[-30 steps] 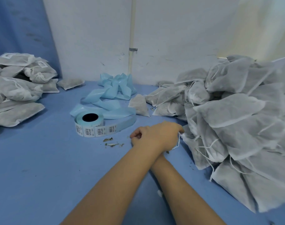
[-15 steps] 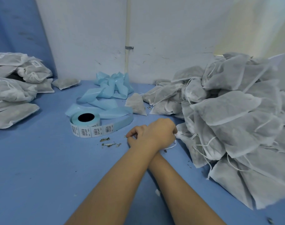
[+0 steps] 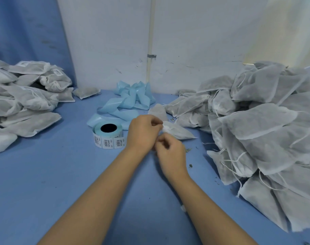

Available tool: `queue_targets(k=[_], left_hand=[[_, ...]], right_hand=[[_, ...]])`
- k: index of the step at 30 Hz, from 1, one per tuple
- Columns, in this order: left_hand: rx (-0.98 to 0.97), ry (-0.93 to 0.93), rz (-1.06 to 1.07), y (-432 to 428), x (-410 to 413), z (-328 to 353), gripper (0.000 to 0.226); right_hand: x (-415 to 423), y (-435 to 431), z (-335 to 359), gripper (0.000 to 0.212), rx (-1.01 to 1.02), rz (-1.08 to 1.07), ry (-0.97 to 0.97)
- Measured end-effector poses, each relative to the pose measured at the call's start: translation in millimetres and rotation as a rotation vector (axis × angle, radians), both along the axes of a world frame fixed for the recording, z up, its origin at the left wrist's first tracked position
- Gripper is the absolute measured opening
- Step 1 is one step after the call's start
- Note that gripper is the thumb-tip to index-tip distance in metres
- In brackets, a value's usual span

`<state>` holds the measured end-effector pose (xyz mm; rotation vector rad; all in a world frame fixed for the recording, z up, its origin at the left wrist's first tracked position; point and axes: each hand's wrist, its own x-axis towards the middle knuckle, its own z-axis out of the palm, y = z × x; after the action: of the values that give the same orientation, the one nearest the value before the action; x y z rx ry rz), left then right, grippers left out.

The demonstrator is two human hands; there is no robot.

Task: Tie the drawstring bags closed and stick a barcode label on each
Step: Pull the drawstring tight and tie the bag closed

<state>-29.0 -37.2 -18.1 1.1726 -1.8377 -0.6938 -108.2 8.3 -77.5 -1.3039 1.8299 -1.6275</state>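
Mouth of bag point(image 3: 179, 132) is pinched by left hand point(image 3: 143, 133) and right hand point(image 3: 170, 152), held close together. If the cord slips, the knot could be left loose and contents spilled.

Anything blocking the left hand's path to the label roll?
Nothing visible. The left hand and right hand both pinch the bag at its mouth. The roll sits just left of the left hand, with only a sliver of bare table between them.
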Motion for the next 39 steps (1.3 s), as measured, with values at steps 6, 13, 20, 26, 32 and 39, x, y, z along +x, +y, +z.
queue_targets(k=[6, 13, 20, 26, 32, 39], left_hand=[[0.221, 0.393, -0.071, 16, 15, -16, 0.02], [0.803, 0.883, -0.013, 35, 4, -25, 0.02], [0.719, 0.749, -0.145, 30, 6, -30, 0.023], [0.751, 0.669, -0.227, 25, 11, -34, 0.03], [0.646, 0.555, -0.204, 26, 7, -37, 0.037], [0.417, 0.368, -0.123, 27, 3, -36, 0.035]], right_hand=[[-6, 10, 14, 0.029, -0.016, -0.175, -0.198], [-3, 8, 11, 0.032, 0.06, -0.103, 0.004], [-6, 5, 8, 0.029, 0.067, -0.096, -0.039], [-5, 6, 13, 0.022, 0.052, 0.155, -0.28], [-9, 7, 20, 0.014, 0.039, 0.106, -0.527], [-15, 6, 22, 0.009, 0.044, 0.107, -0.683]])
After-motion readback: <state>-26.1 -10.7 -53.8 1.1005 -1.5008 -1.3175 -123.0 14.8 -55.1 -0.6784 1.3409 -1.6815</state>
